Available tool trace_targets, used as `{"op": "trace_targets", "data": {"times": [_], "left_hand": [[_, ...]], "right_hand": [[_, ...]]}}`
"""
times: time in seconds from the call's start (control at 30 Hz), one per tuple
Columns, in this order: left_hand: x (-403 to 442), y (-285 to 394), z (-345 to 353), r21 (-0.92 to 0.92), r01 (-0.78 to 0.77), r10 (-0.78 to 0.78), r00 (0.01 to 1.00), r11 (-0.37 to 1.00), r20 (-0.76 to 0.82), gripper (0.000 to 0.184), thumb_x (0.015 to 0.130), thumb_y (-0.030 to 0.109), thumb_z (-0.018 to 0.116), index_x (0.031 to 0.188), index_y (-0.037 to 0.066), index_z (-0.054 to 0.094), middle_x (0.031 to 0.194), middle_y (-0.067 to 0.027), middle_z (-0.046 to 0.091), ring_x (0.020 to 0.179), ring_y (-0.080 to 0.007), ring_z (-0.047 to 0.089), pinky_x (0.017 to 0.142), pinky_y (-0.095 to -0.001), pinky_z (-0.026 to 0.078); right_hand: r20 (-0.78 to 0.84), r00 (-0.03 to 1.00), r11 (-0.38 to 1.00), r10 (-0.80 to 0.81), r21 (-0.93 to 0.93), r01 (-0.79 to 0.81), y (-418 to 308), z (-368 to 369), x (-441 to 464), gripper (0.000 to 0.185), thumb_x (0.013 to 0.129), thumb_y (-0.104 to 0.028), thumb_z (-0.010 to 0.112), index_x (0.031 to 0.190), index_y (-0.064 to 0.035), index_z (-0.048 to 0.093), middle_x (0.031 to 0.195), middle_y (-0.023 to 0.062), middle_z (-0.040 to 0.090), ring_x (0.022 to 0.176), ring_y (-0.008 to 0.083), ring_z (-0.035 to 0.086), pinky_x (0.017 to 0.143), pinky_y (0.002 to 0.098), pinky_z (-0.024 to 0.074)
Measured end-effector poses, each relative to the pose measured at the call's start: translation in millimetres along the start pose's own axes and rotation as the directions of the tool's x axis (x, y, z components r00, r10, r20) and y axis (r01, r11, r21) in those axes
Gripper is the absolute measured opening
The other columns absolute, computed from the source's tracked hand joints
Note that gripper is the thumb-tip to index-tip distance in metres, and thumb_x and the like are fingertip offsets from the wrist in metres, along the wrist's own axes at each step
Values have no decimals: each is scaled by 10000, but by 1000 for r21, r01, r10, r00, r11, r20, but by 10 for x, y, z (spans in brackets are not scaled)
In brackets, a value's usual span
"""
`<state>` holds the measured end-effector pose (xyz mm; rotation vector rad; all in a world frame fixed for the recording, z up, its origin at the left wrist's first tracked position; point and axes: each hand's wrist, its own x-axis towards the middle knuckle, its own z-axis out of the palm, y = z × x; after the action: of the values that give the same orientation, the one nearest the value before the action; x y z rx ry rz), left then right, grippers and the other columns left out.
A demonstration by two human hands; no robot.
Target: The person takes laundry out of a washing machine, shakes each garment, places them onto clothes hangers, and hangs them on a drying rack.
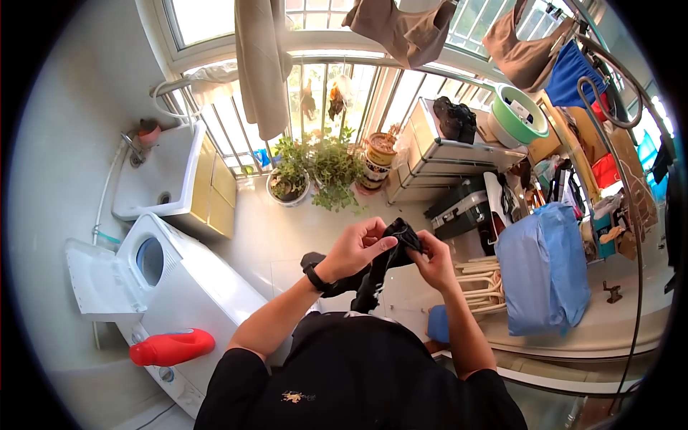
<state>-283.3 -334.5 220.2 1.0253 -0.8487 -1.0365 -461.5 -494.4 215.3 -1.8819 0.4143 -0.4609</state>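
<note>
Washing machine: While the long white washing machine with rounded edges [215, 294] is standing at the left, its white plastic lid [104, 279] is hanging open beside the round opening.
Sink: The white rectangular sink over pale yellow cabinet doors [183, 168] is sitting beyond the machine, near the barred window.
Cover: A pale blue, creased sheet-like cover [541, 269] is draping over something at the right, just beside white folded tubing [480, 287].
Plants: Leafy green potted plants [333, 172] are growing on the floor below the window, well apart from the hands.
Bottle: A red plastic bottle [175, 347] is resting on the washing machine.
Black cloth: The small, soft black cloth with white marks [371, 287] is hanging in front of the black shirt [358, 380], its upper part bunching between the two hands; its exact kind is escaping a clear reading.
Left hand: The left hand [352, 252], wearing a black wristband [314, 276], is pinching the cloth's upper edge, its fingers closing nearly together.
Right hand: The right hand [432, 259] is gripping the opposite side, fingers curling closely around the fabric.
Handling: The hands are apparently working the bunched edge apart; any further spreading would be calling for a firm pinch on both sides, with the lower end hanging free.
</note>
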Motion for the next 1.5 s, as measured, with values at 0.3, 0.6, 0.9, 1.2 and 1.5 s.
{"op": "trace_targets", "data": {"times": [0.3, 0.6, 0.9, 1.2, 1.5], "left_hand": [[-68, -209, 84, 119, -71, 61, 995, 990, 83, 200, 1004, 74, 682, 1173, -32, 671, 1023, -9, 698, 906, -54, 617, 811, -237, 528], [-160, 132, -160, 545, -120, 88, 993, 830, 84, 340, 853, -15, 595, 1172, 13, 709, 944, -109, 663, 826, -205, 644, 766, -332, 524], [-25, 79, 45, 707, -352, 254, 936, 613, 245, 336, 833, 6, 660, 1158, 61, 598, 890, -135, 622, 801, -327, 646, 726, -415, 513], [-81, -1255, -610, 907, -86, 278, 960, 413, -36, 427, 839, 14, 628, 1235, 171, 590, 1016, -147, 700, 840, -421, 678, 705, -509, 555], [-669, -3219, -2522, 812, -18, 141, 987, 583, -79, 289, 950, 248, 555, 887, 7, 701, 832, -209, 704, 803, -387, 695, 741, -454, 550]], "right_hand": [[193, 966, 853, 175, 461, -246, -223, 344, 60, 318, 1013, -143, 661, 1297, -28, 576, 1075, 18, 606, 998, 101, 618, 911, 275, 519], [247, 949, 847, 198, 444, -292, 233, 145, 54, 257, 880, 30, 686, 1114, -46, 613, 1091, 33, 630, 976, 102, 633, 848, 280, 537], [88, 985, 989, 147, 5, -148, 184, 334, -54, 205, 969, -93, 674, 1153, -24, 615, 945, 8, 575, 893, 80, 555, 796, 292, 522], [5, 981, 843, 195, 511, -170, -598, 39, -101, 79, 1026, -29, 486, 1064, -57, 549, 902, -31, 559, 860, 20, 510, 738, 192, 428], [-458, 879, 929, 130, 366, 53, -435, -885, -209, 91, 1048, -27, 495, 1049, -48, 583, 932, -63, 580, 860, 36, 545, 767, 190, 448]]}}
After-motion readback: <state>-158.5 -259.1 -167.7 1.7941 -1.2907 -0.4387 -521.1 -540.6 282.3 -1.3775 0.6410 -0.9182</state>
